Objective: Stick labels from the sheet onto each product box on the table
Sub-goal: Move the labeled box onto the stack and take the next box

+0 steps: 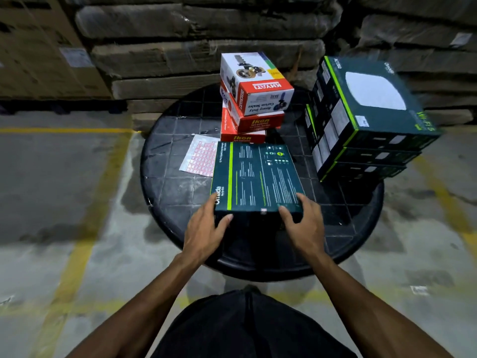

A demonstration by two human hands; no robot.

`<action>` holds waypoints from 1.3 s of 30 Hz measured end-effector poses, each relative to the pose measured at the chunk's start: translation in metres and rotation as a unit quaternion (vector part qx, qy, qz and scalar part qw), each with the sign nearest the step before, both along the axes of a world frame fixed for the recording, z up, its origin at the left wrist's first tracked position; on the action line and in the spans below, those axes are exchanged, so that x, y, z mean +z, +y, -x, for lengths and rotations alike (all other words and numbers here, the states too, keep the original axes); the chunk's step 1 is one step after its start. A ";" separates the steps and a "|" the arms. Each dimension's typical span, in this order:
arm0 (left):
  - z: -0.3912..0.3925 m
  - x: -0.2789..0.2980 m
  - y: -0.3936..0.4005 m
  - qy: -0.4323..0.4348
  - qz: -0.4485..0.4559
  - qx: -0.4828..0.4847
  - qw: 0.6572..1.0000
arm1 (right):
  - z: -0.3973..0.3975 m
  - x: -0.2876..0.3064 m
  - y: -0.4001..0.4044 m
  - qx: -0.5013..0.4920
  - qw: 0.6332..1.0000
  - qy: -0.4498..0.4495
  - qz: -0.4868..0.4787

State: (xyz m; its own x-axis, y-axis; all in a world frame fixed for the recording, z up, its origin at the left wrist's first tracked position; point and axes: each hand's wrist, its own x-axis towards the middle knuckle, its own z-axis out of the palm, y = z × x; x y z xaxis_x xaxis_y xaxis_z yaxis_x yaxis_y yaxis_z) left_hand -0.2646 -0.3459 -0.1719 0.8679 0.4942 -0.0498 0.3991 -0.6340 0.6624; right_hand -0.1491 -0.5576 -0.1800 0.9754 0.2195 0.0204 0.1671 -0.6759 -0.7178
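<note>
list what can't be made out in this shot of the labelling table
- Label sheet, head view: right edge hidden by the teal box; print too small to read.
- Bottom red box: mostly covered by the boxes above and the teal box.
- Teal box's near side: in shadow between left hand and right hand.

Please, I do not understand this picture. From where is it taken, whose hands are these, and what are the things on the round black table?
There is no machine here. The picture comes from a camera worn on a person's head, looking forward and down, so the two arms at the bottom are that person's own. The left hand and right hand hold the near edge of a dark green box, which has a small label on its near side. On the round black table lies a sheet of pink labels, partly covered by the held box. Behind it stands a pile of red and white boxes, and on the right a stack of dark green boxes.
</note>
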 end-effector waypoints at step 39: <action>-0.053 0.073 0.022 -0.146 0.143 0.102 0.974 | -0.031 0.056 0.042 -0.091 0.969 -0.085 -0.215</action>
State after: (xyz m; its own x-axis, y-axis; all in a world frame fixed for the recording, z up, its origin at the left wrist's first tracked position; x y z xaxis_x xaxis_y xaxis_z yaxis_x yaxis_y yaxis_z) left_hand -0.2114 -0.3240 -0.0991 0.7511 0.6597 0.0240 0.2647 -0.3343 0.9045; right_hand -0.1176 -0.5158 -0.1245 0.9717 -0.0205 0.2353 0.2135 -0.3495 -0.9123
